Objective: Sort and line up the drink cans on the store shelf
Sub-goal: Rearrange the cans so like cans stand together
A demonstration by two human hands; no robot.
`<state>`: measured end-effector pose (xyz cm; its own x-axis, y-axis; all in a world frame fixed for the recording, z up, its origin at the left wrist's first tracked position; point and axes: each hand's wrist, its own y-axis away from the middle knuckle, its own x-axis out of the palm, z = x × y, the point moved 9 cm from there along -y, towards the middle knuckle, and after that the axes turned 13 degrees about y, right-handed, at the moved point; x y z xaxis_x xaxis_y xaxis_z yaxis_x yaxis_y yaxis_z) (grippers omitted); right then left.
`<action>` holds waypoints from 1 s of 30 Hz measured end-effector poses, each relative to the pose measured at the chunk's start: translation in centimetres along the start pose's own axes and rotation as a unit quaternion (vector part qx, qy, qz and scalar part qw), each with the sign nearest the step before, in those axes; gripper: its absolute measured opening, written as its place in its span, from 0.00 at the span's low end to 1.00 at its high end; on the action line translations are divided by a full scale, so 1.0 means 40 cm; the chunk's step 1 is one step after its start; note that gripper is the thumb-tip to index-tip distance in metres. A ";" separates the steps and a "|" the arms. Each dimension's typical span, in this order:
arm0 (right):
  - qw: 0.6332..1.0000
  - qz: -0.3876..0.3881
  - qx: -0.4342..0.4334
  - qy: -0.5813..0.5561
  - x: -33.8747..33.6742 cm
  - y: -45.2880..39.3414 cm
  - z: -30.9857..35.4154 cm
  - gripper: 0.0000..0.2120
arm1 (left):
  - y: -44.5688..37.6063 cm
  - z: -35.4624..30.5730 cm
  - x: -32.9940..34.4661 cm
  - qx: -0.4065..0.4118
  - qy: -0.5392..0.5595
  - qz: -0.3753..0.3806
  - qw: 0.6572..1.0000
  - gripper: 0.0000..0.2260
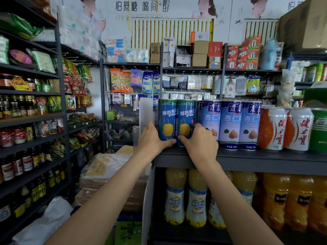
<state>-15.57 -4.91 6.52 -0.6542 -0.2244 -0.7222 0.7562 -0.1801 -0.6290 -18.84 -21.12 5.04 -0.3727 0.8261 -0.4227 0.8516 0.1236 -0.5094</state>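
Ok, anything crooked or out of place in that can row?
Nothing stands out. The cans stand upright, grouped by kind along the shelf; both hands, left and right, are on the two dark blue cans.

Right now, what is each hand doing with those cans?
Left hand: wrapped round the left dark blue can, thumb across its base.
Right hand: wrapped round the right dark blue can, thumb across its base.

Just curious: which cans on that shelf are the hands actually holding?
The two dark blue cans with yellow fruit, leftmost in the row; the left hand and right hand flank them.
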 end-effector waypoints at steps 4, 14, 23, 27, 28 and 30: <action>0.999 -0.031 -0.025 0.009 -0.029 0.003 0.007 0.24 | 0.010 -0.058 -0.078 0.097 0.055 -0.034 0.993 0.32; 0.997 -0.051 -0.046 0.024 -0.025 -0.001 0.048 0.46 | 0.016 -0.152 -0.053 0.212 -0.055 0.021 0.975 0.37; 0.993 -0.113 -0.033 -0.012 -0.085 0.004 -0.006 0.38 | 0.026 -0.169 -0.069 0.246 -0.054 -0.049 0.967 0.34; 0.989 -0.148 0.012 -0.024 -0.147 0.008 -0.100 0.35 | 0.047 -0.253 -0.054 0.323 -0.161 -0.083 0.929 0.32; 0.990 -0.140 0.006 0.001 -0.148 -0.001 -0.104 0.37 | 0.041 -0.273 -0.040 0.328 -0.192 -0.076 0.922 0.32; 0.989 -0.134 -0.044 0.054 -0.150 -0.026 -0.086 0.39 | 0.017 -0.303 -0.010 0.323 -0.238 -0.064 0.914 0.31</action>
<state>-12.46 -0.07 10.50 -0.8316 -0.0755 -0.5502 0.5552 -0.1348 -0.8207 -13.66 -14.72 13.95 -0.7035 0.4759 -0.5279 0.4513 -0.2747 -0.8490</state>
